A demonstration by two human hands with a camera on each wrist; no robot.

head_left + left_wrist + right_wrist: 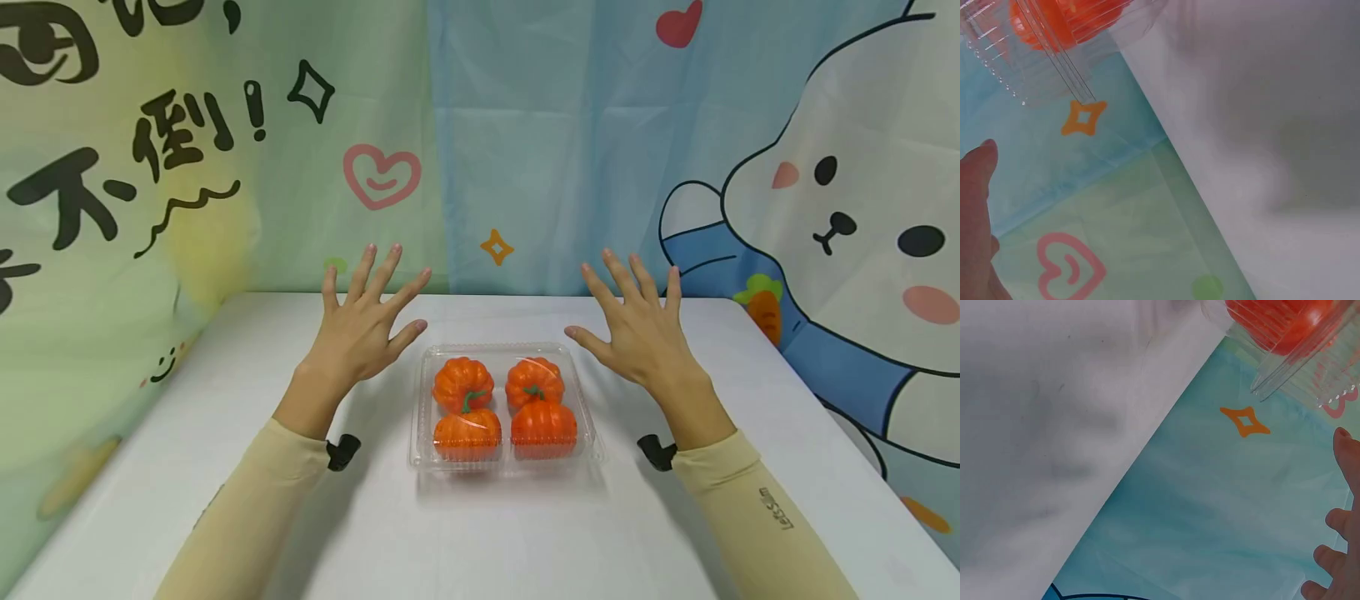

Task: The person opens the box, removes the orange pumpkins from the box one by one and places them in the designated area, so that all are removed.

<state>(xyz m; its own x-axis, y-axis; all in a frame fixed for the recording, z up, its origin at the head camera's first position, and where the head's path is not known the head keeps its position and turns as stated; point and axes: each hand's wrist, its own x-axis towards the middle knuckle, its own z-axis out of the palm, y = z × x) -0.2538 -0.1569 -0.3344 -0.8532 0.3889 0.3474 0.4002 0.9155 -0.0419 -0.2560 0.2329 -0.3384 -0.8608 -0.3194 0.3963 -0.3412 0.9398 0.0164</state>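
Observation:
A clear plastic clamshell box (507, 477) lies on the table between the two hands, its lid over several small orange pumpkins (463, 384). Green stems show on some of them. To the left of the box, my left hand (362, 329) hovers with fingers spread and touches nothing. On the other side my right hand (641, 333) is likewise raised, fingers apart, holding nothing. Part of the box with an orange pumpkin (1066, 22) appears at the top of the left wrist view. Similarly, the right wrist view catches a box corner and a pumpkin (1285, 325).
The white table (495, 550) reaches back to a printed cloth (525, 150) with hearts, stars and lettering. A large white cartoon animal (862, 275) is printed on its right part. Both forearms wear beige sleeves (255, 500), with black bands at the wrists.

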